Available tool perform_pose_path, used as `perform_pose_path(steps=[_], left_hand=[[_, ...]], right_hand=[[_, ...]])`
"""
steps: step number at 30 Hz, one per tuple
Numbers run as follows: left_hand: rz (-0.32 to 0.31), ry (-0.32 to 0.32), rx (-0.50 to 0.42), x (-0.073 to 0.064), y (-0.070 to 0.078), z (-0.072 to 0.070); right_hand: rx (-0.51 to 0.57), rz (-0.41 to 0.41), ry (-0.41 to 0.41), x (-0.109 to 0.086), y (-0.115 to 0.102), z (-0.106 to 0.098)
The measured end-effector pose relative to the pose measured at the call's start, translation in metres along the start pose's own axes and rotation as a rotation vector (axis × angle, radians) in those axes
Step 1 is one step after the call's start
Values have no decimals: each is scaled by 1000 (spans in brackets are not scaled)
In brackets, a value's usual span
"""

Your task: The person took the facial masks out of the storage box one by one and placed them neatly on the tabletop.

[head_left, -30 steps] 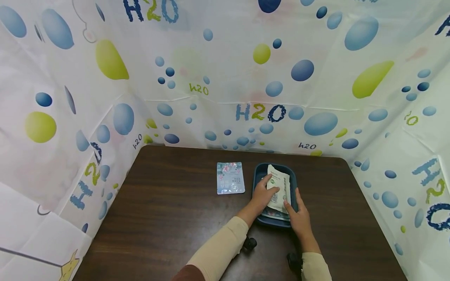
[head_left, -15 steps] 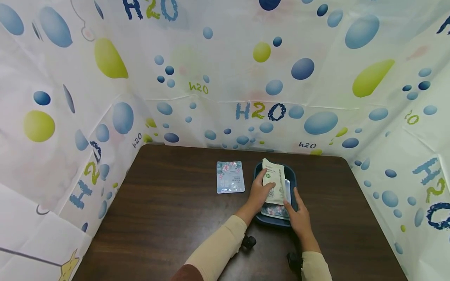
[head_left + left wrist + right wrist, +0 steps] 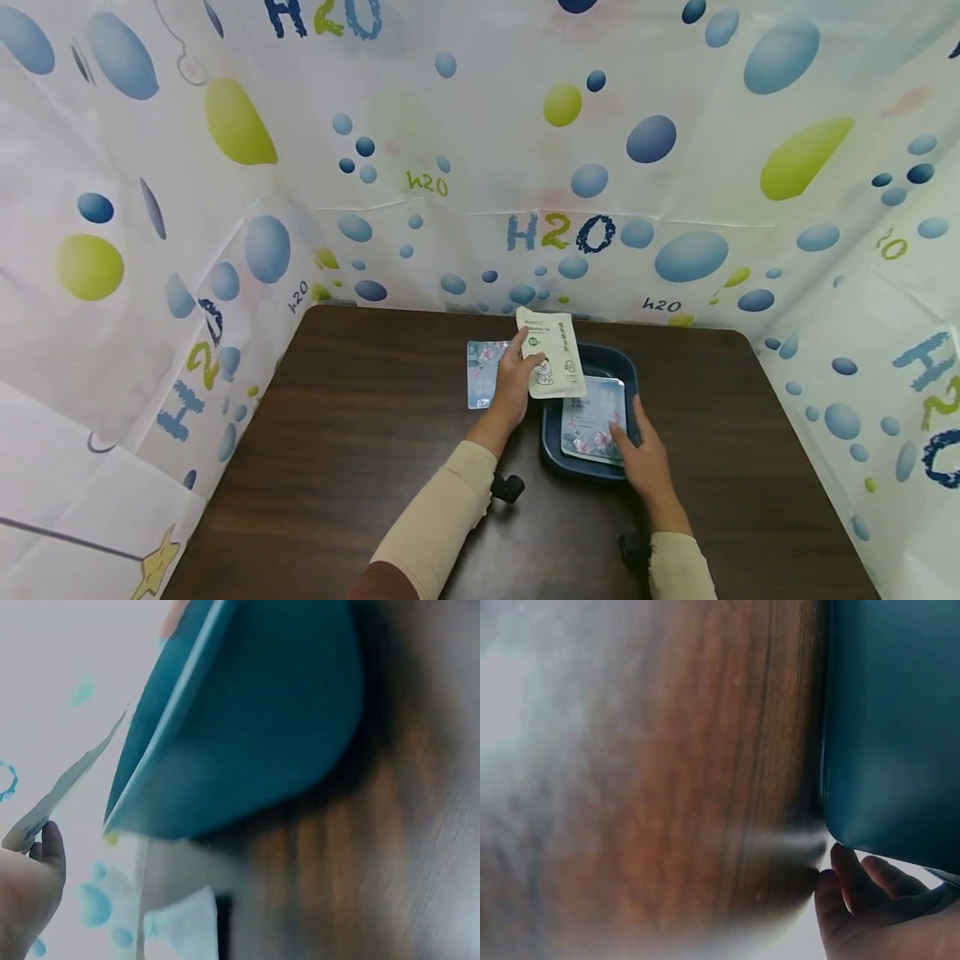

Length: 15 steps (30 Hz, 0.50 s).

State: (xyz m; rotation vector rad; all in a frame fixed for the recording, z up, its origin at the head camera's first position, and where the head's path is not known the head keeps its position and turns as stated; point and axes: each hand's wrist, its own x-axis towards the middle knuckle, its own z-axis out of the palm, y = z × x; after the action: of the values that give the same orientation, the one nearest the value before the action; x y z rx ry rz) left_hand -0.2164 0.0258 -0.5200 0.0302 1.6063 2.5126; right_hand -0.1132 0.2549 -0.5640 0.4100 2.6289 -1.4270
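Note:
My left hand (image 3: pixel 510 387) holds a flat cream face mask packet (image 3: pixel 561 362) with a cartoon print, thumb on its front face. The packet is raised above the left rim of a dark blue tray (image 3: pixel 551 454). In the left wrist view that packet (image 3: pixel 64 784) appears edge-on, apart from the tray (image 3: pixel 247 727). My right hand (image 3: pixel 648 462) grips the tray's right side, its thumb over the rim and its fingers along the outer wall. Inside the tray lies a pale blue floral packet (image 3: pixel 592 425); whether more lie beneath is hard to tell.
A similar blue floral packet (image 3: pixel 482 379) lies on the brown wooden table (image 3: pixel 360 417) left of the tray, partly hidden by the left hand. A white printed curtain (image 3: pixel 465 142) surrounds the table at the back and sides. Both wrists wear small black cameras (image 3: pixel 507 488).
My left hand has lifted the cream packet out of the tray and carried it left, which uncovers the blue floral packet in it. The right hand stays at the tray's side.

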Motion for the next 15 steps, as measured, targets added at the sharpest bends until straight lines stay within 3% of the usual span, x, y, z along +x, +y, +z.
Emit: perform_pose_path(steps=[6, 15], left_hand=[[61, 63, -57, 3, 23, -31], [99, 148, -130, 4, 38, -72]], right_hand=[[-36, -34, 9, 6, 0, -4], [-58, -54, 10, 9, -1, -7]])
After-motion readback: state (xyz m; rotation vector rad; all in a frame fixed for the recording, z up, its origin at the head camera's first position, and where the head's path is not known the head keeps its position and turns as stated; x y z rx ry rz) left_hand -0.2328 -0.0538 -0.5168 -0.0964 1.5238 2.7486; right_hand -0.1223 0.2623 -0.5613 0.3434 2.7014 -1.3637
